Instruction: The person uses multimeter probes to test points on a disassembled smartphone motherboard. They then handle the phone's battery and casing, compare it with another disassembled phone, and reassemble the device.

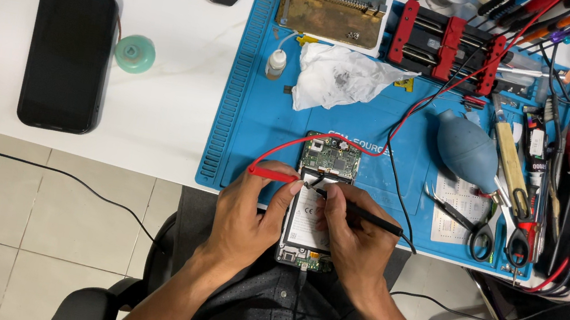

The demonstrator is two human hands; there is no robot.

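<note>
left hand [247, 214]: fingers pinched on the red probe [274, 175]; probe lies level, tip pointing right at the upper left corner of the opened phone [316, 202]
right hand [355, 242]: fingers closed around the black probe [367, 217], held like a pen; tip points left, down near the top of the battery
opened phone: 1, back off, white battery and green board showing; lies at the near edge of the blue mat [248, 102], lower end overhanging the table [157, 111] edge above the lap
probes: 2 (one red, one black); red lead [347, 145] loops up and right across the mat; black lead runs off to the right
other phones: 1 dark one face up [67, 56] on the white table, well apart to the left; more at the top left, partly cut off (count unclear)
on the mat: 1 blue blower bulb [467, 150]; 1 crumpled white tissue [339, 78]; 1 small dropper bottle [276, 65]; 1 red and black clamp jig [446, 47]; scissors and tweezers [486, 228] right of the hands
off the mat: 1 green round reel [135, 53]
room: bare white table left of the mat; right side crowded with tools and cables; bare mat between tissue and phone
</note>
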